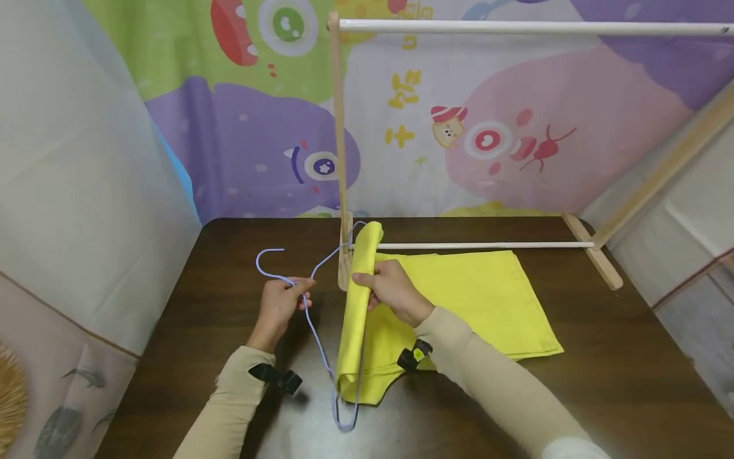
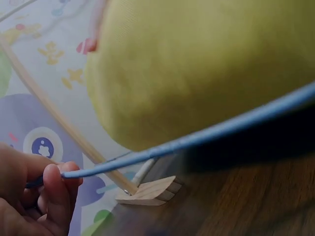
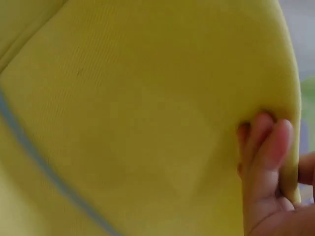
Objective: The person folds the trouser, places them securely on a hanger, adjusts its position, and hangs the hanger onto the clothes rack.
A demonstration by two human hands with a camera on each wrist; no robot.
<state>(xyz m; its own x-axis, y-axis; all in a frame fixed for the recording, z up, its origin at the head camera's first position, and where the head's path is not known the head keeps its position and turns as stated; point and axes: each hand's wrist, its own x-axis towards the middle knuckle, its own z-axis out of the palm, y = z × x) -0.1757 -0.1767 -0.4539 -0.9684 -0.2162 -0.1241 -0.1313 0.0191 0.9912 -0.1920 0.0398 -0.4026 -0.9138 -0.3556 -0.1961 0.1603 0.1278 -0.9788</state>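
Observation:
A light blue-violet clothes hanger (image 1: 317, 335) stands tilted above the table, its hook pointing left. My left hand (image 1: 279, 306) pinches it at the neck, just below the hook; the left wrist view shows the fingertips (image 2: 55, 184) around the thin wire. A yellow cloth garment (image 1: 470, 293) passes through the hanger, one end folded up over its bar and the rest lying flat to the right. My right hand (image 1: 398, 293) grips that folded part, thumb on top. In the right wrist view its fingers (image 3: 275, 147) press against the cloth's edge.
A rack stands behind, with a wooden post (image 1: 338, 115), a white top rod (image 1: 516, 27) and a low white rod (image 1: 482, 245) just beyond the garment. Its right foot (image 1: 596, 255) rests on the dark wooden table (image 1: 201, 319). A patterned curtain (image 1: 252, 146) hangs at the back.

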